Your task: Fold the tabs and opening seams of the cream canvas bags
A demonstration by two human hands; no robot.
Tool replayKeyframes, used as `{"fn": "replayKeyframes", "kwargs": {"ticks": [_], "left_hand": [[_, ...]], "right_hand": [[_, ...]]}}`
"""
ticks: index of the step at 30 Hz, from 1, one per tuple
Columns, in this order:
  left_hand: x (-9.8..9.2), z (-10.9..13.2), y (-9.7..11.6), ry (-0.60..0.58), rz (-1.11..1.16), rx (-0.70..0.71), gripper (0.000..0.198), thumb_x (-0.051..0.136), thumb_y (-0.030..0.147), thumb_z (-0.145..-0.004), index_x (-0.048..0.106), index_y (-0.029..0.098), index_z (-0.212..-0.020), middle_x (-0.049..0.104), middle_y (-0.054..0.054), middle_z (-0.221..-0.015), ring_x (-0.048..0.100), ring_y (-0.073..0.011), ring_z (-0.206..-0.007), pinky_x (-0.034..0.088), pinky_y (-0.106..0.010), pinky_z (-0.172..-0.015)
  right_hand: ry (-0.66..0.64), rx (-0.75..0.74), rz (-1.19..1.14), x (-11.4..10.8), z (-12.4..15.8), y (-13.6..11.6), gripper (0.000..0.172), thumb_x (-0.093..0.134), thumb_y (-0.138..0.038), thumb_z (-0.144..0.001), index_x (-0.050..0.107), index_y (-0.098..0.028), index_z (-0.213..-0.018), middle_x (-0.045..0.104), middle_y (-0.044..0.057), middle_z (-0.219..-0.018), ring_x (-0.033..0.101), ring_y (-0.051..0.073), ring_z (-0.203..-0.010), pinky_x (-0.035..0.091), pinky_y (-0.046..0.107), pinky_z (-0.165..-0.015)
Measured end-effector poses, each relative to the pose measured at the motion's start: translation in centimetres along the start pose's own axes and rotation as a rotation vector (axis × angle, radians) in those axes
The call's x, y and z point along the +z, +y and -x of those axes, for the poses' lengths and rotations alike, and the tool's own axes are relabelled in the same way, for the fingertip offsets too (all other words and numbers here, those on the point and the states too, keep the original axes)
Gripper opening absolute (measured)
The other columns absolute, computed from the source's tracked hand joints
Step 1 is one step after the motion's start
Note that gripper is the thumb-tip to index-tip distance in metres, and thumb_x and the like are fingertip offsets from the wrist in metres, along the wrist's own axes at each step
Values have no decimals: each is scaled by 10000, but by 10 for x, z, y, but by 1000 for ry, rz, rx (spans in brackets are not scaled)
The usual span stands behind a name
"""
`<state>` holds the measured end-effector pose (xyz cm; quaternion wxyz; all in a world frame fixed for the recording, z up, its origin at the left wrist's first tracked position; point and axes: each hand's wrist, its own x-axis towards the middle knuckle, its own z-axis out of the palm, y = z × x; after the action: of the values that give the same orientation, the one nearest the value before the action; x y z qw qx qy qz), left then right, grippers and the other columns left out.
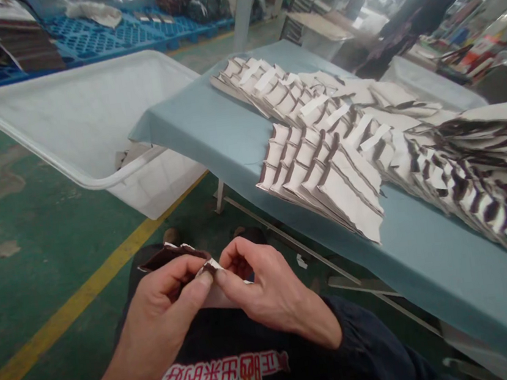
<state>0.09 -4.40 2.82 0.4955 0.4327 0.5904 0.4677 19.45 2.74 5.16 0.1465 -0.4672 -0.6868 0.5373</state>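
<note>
Above my lap, my left hand (169,299) and my right hand (265,281) pinch a brown and white fabric piece (173,255) between thumbs and fingertips. Its dark brown side shows beyond the left fingers, with a ragged white edge along the top; a pale part hangs below the thumbs. The two thumbs nearly meet at a folded edge of the piece. Much of it is hidden behind my hands. To the right, on the table, lies a fanned stack of similar white pieces with brown edges (321,175).
A blue-grey covered table (200,129) slants across the right side, bearing long overlapping rows of pieces (396,148). A large white plastic bin (74,125) stands at the left, partly under the table's corner. Blue pallets (132,26) lie behind it. A person in dark clothes (416,9) is at the upper right.
</note>
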Motion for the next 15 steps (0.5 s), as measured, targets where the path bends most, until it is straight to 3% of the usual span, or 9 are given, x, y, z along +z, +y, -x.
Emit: {"fn": "replayKeyframes", "kwargs": {"ticks": [8, 12, 15], "left_hand": [[-9, 6, -14, 16, 9, 22, 308, 845, 510, -957, 888, 230, -836, 814, -16, -757, 714, -186, -652, 581, -214, -595], [-12, 5, -14, 20, -83, 47, 397, 797, 561, -1041, 846, 236, -819, 791, -9, -730, 693, -189, -619, 569, -229, -577], [-15, 4, -17, 30, -196, 93, 408, 747, 575, -1121, 877, 248, -913, 848, -19, -813, 760, -218, -698, 622, -250, -659]], "right_hand": [[11, 3, -83, 15, 9, 5, 146, 838, -310, -1052, 708, -257, -1012, 799, -21, -918, 688, 166, -790, 517, 290, -738], [80, -49, -26, 23, 12, 11, 139, 835, -347, -1059, 732, -256, -1042, 822, 7, -936, 722, 185, -800, 523, 298, -740], [120, -111, 99, 25, 13, 15, 133, 823, -376, -1093, 790, -251, -1125, 858, 50, -983, 765, 220, -844, 550, 330, -790]]}}
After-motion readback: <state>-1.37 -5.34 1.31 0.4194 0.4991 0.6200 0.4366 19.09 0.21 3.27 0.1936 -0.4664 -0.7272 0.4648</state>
